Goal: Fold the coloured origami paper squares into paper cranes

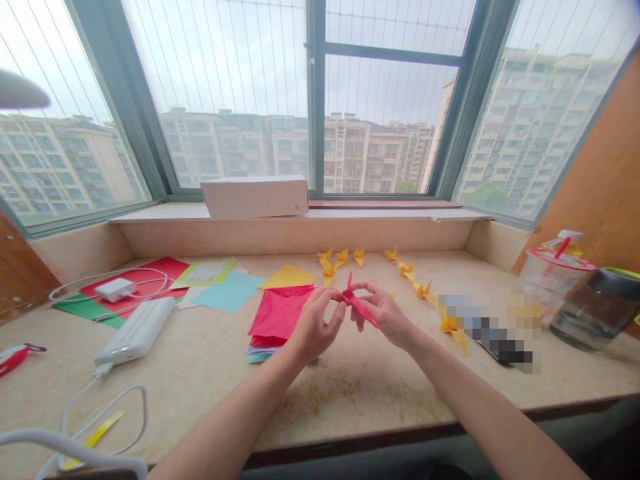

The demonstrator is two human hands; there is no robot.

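Between my hands, above the counter, is a red origami crane [364, 311], with one thin point sticking up and a wing slanting down to the right. My left hand [320, 320] pinches its left side between thumb and fingers. My right hand [380, 308] is closed on its right side, fingers curled behind the paper. Just left of and partly under my left hand lies a stack of square paper [280, 312], red on top with purple and teal below. Several finished yellow paper cranes [342, 257] stand beyond my hands, and more yellow cranes [424, 291] run in a line to the right.
Coloured sheets [227, 291] lie at back left near a white charger [116, 289]. A white power bank [136, 331] with cables lies left. A white box [256, 197] sits on the sill. At right stand a plastic cup [555, 277] and a dark-lidded bottle [590, 313].
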